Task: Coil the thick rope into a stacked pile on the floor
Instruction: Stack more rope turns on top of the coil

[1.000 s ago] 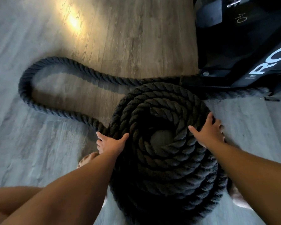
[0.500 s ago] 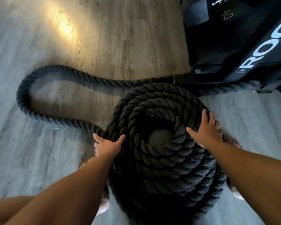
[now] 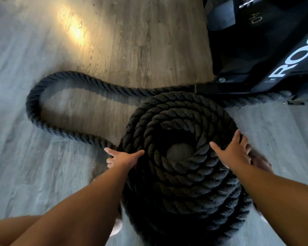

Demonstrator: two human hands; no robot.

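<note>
Touching: both my hands lie on the stacked coil [image 3: 181, 183] of thick dark rope [image 3: 185, 110], one at each side.
Left hand [image 3: 122, 158]: open, thumb laid across a top turn, fingers against the coil's outer left side.
Right hand [image 3: 233, 153]: open, fingers spread flat on the top turns at the right edge, thumb pointing inward.
Coil: on the wooden floor [image 3: 43, 174] between my forearms, several turns high, floor showing through its centre hole.
Loose loop [image 3: 32, 103]: leaves the coil by my left hand, sweeps out left, then runs back toward the black frame [image 3: 256, 50].
Black frame: just behind the coil, upper right, white letters on it.
</note>
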